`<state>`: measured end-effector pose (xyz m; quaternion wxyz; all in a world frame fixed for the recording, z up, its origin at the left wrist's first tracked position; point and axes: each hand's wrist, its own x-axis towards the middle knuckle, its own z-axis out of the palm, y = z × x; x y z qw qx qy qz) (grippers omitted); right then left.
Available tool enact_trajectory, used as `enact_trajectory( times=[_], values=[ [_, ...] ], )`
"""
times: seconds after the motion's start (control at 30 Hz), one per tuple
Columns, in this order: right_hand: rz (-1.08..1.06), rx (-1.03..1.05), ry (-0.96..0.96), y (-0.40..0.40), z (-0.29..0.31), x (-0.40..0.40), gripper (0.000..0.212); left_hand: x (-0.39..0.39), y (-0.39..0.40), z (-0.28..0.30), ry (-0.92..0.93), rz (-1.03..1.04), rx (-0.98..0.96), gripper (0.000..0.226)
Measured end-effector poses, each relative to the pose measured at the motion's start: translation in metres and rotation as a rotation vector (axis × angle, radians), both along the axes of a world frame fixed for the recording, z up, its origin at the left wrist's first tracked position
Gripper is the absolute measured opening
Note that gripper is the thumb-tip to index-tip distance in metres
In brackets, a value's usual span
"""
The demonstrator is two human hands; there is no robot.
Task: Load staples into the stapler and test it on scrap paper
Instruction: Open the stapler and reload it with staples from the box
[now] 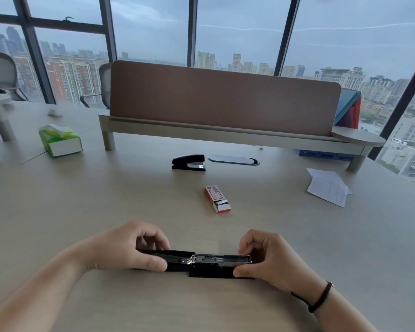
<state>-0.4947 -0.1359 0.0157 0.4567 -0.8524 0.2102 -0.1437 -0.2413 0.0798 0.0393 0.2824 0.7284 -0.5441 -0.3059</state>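
Note:
A black stapler (201, 263) lies folded open flat on the desk in front of me, its metal staple channel facing up. My left hand (130, 248) grips its left half, the lid. My right hand (268, 257) holds the right end, fingers over the tip of the channel. Beyond them a red and white staple box (215, 196) lies with its end open and a strip of staples showing. A folded sheet of scrap paper (327, 186) rests at the right. A second black stapler (189, 161) stands shut farther back.
A green tissue pack (59, 140) sits at the left. A raised shelf with a brown divider screen (223, 104) runs across the back of the desk, an oval cable cover (233, 160) in front of it. Office chairs and tall windows stand behind.

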Motion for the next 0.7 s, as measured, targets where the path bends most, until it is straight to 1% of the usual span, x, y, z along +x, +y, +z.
enact_trajectory(
  times=[0.1,0.17,0.23,0.33,0.37,0.43,0.53,0.6,0.7],
  values=[
    [0.04,0.107,-0.016,-0.004,0.004,0.002,0.04,0.008,-0.025,0.01,-0.034,-0.002,-0.031,0.048],
    [0.018,0.145,-0.053,-0.009,0.009,0.008,0.043,0.018,-0.047,0.01,-0.066,0.025,-0.058,0.05],
    [-0.086,0.097,-0.078,-0.018,0.011,0.019,0.044,0.027,-0.07,0.006,-0.086,0.047,-0.066,0.046],
    [-0.266,0.031,-0.018,-0.043,0.007,0.045,0.026,0.035,-0.1,-0.002,-0.053,0.051,-0.08,0.038],
    [-0.305,0.041,0.003,-0.051,0.007,0.055,0.025,0.035,-0.108,-0.005,-0.025,0.049,-0.085,0.04],
    [-0.354,0.11,0.01,-0.065,0.003,0.074,0.03,0.035,-0.12,-0.011,0.02,0.038,-0.112,0.052],
    [-0.367,0.06,0.04,-0.068,0.0,0.098,0.03,0.035,-0.129,-0.021,0.023,0.057,-0.146,0.071],
    [-0.343,0.02,0.032,-0.061,-0.004,0.107,0.028,0.033,-0.133,-0.027,0.008,0.072,-0.17,0.075],
    [-0.277,-0.077,0.044,-0.052,-0.012,0.115,0.034,0.032,-0.14,-0.035,-0.002,0.108,-0.2,0.075]
  ],
)
